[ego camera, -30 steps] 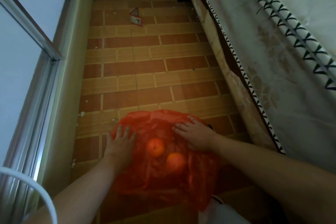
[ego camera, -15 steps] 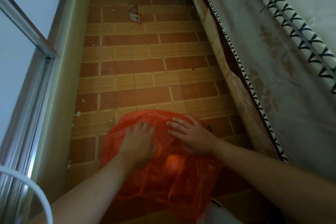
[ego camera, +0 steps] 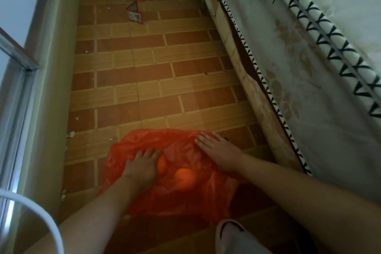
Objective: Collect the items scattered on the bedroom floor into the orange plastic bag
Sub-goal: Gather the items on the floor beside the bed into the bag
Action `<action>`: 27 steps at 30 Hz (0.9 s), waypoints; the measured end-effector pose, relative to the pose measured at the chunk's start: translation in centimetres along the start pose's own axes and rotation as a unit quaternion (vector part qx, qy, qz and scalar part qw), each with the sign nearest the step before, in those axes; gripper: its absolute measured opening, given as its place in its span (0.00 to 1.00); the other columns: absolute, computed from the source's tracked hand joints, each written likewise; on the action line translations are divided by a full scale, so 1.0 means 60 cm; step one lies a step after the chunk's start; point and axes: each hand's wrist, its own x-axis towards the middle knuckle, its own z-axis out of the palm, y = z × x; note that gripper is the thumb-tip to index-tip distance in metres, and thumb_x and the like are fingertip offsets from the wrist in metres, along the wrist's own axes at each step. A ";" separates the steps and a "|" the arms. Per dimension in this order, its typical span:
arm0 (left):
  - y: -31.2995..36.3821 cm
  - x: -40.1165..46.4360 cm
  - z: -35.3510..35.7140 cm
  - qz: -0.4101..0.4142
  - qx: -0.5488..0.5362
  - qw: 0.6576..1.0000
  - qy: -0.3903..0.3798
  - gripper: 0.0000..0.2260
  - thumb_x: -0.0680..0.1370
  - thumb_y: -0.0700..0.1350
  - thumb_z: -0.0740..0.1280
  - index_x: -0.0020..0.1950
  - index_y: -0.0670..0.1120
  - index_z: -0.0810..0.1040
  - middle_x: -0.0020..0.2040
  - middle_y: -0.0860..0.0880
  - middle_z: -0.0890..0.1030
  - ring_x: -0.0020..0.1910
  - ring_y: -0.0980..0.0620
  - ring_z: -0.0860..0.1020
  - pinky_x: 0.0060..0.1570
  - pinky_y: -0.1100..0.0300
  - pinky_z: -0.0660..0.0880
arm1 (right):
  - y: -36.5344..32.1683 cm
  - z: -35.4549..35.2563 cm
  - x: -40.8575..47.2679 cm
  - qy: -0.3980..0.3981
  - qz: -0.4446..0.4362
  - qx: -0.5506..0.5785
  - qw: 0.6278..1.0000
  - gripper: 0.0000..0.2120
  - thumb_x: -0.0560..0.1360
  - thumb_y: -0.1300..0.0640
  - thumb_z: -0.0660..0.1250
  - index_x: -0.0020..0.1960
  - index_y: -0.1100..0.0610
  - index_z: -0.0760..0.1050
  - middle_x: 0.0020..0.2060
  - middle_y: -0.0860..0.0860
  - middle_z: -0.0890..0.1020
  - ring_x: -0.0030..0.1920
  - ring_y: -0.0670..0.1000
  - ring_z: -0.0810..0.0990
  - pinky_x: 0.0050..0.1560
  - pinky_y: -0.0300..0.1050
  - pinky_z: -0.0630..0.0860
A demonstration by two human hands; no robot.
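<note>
- I see the bag (ego camera: pixel 177 183) spread on the tiled floor (ego camera: pixel 144 80), two oranges (ego camera: pixel 184 175) showing through it.
- My left hand (ego camera: pixel 142 168) lies open, flat on the bag, touching one orange.
- My right hand (ego camera: pixel 219 153) is open, palm down on the bag's far edge.
- A wrapper (ego camera: pixel 135 13) sits well apart, further up the floor.
- A bed cover (ego camera: pixel 309 68) hangs along the right; a wall (ego camera: pixel 51 68) closes the left.

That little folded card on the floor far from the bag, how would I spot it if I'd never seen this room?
Follow the brick-patterned floor between the wall and the bed's hanging sheet toward its dark far end. There, well beyond the orange plastic bag, lies a small folded card. Its pale faces with red edging set it apart from the tiny white crumbs nearby.
</note>
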 end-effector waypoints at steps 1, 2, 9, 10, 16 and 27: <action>-0.003 0.001 0.000 -0.006 -0.001 1.000 0.002 0.29 0.84 0.56 0.53 0.85 0.54 0.48 0.84 0.50 0.52 0.82 0.41 0.54 0.75 0.35 0.60 | 0.002 0.008 0.002 -0.010 0.003 0.010 1.000 0.48 0.77 0.60 0.67 0.84 0.55 0.38 0.84 0.54 0.40 0.83 0.53 0.39 0.82 0.58 0.42; -0.008 0.002 0.001 -0.016 -0.003 1.000 0.006 0.29 0.84 0.56 0.53 0.84 0.54 0.50 0.84 0.50 0.54 0.81 0.42 0.56 0.74 0.35 0.62 | 0.003 0.014 0.003 -0.021 0.007 0.023 0.999 0.48 0.77 0.59 0.67 0.84 0.54 0.38 0.84 0.52 0.40 0.83 0.52 0.39 0.82 0.57 0.42; -0.043 0.002 0.011 -0.054 -0.017 0.998 0.000 0.28 0.84 0.53 0.55 0.84 0.53 0.54 0.83 0.50 0.56 0.80 0.42 0.59 0.73 0.38 0.65 | -0.005 0.018 -0.018 0.237 0.097 0.233 0.938 0.31 0.80 0.57 0.60 0.82 0.51 0.60 0.80 0.53 0.63 0.78 0.54 0.64 0.75 0.57 0.65; -0.044 0.002 0.010 -0.049 -0.024 0.998 0.012 0.28 0.84 0.53 0.56 0.84 0.53 0.54 0.83 0.50 0.56 0.80 0.43 0.59 0.73 0.39 0.65 | 0.002 0.024 -0.025 0.266 0.156 0.272 0.912 0.28 0.81 0.57 0.60 0.81 0.52 0.62 0.79 0.53 0.64 0.76 0.54 0.67 0.73 0.58 0.69; -0.042 -0.006 0.004 -0.010 -0.018 0.997 0.079 0.29 0.83 0.54 0.61 0.83 0.52 0.59 0.82 0.50 0.61 0.78 0.47 0.62 0.72 0.48 0.69 | 0.062 0.060 -0.060 0.054 0.254 0.253 0.932 0.37 0.80 0.59 0.64 0.84 0.48 0.51 0.83 0.47 0.52 0.83 0.52 0.51 0.80 0.64 0.54; -0.051 -0.020 -0.009 0.000 -0.050 0.986 0.159 0.19 0.79 0.47 0.67 0.70 0.47 0.76 0.64 0.49 0.76 0.63 0.46 0.76 0.54 0.49 0.79 | 0.076 0.044 -0.039 0.047 0.247 0.179 0.951 0.25 0.76 0.51 0.72 0.71 0.48 0.71 0.65 0.46 0.72 0.67 0.52 0.70 0.70 0.55 0.68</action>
